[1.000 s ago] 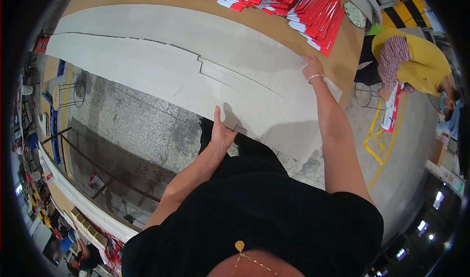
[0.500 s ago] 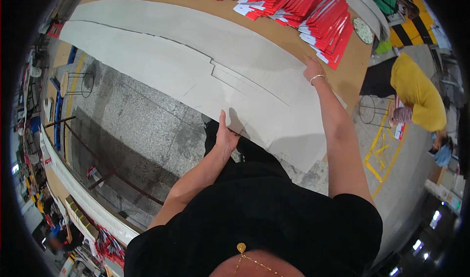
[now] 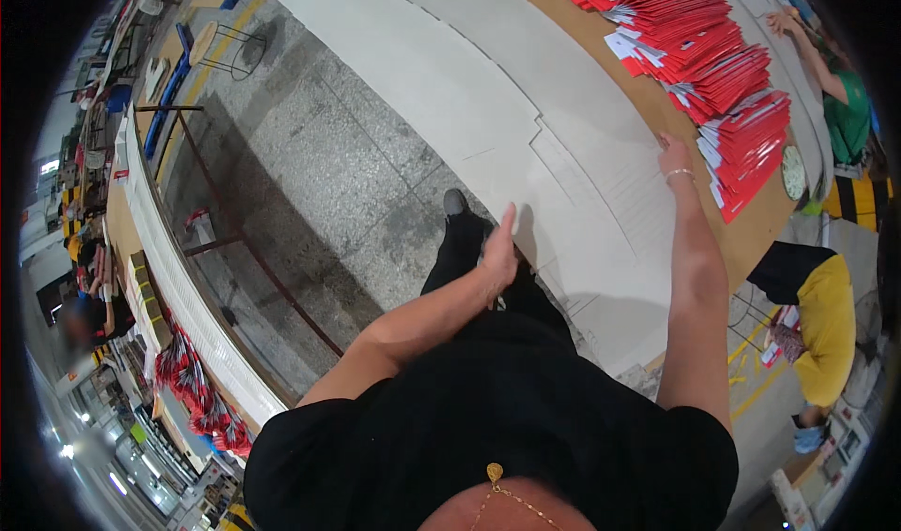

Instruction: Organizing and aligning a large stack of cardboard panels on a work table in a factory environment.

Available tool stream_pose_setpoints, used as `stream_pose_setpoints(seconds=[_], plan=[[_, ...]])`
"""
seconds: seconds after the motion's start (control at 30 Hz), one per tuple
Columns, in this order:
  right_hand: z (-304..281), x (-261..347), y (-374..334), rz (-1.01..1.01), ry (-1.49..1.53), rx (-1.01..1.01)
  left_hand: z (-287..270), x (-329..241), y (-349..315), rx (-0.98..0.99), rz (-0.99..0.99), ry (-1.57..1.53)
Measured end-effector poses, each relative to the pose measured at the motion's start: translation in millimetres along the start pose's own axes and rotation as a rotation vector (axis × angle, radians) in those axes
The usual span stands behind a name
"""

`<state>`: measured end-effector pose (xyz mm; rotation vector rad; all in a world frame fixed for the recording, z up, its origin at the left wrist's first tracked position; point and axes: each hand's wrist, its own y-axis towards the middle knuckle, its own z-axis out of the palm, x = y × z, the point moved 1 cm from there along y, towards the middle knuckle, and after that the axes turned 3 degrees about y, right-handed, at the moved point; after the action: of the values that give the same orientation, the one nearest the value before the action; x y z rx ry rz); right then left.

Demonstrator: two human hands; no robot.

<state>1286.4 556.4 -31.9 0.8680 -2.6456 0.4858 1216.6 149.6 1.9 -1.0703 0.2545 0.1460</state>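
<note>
A long pale grey cardboard sheet, with cut lines and a stepped slit across it, lies in front of me, partly over a brown board. My left hand grips its near edge, thumb stretched along the top and the other fingers mostly hidden at the edge. At the far edge, my right hand holds the sheet with bent fingers, close to the red pieces. Beyond it, several rows of red and white folded card pieces lie overlapped on the brown board.
A patterned round dish sits by the red pieces. A person in green works across the table; another in yellow bends at right. To the left are a dark metal frame, a wire-legged stool and speckled floor.
My view has turned left, so the sheet and red pieces appear farther right and more steeply slanted. Both hands stay at the sheet's edges. The person in green has come into view.
</note>
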Motion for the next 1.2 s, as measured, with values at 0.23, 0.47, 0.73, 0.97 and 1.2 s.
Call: stream_pose_setpoints(seconds=[0.23,0.47,0.73,0.97,1.2], plan=[[3,65,14,0.053,-0.032,0.047,-21,-64,26,-0.061,0.209,-0.080],[54,194,7,-0.367,0.155,-0.242,-33,-127,40,-0.453,0.239,0.059],[111,311,-12,-0.317,0.371,-0.021,-14,-204,42,-0.385,0.563,0.101],[101,313,-23,-0.177,0.505,-0.065,-42,-209,58,-0.370,0.442,0.155],[88,288,-27,-0.020,0.320,0.144,-54,-243,83,-0.358,0.494,0.121]])
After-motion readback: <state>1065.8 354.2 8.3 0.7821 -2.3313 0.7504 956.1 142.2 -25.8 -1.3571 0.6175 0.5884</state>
